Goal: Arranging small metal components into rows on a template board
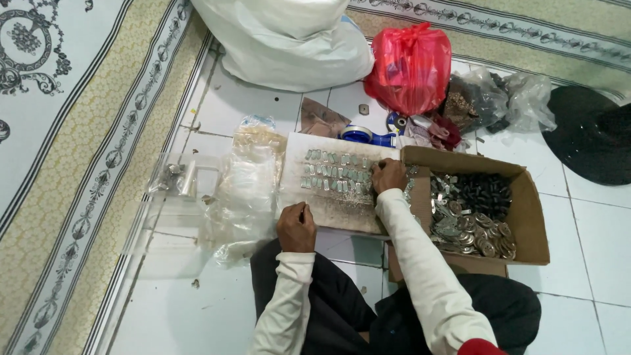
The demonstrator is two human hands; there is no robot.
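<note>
Metal pieces (335,174) lie in rows on a board (328,210); the right hand (389,175) pinches closed at the row's end, laying pieces. Left hand (296,227), curled shut, steadies the board's edge. Next piece likely comes from the cardboard box (526,217).

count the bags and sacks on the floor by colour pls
white sack: 1
red bag: 1
clear bags holding dark bits, right of the red one: about 2
pile of clear flat bags left of the board: too many layers to count
total: about 4, plus the pile
</note>
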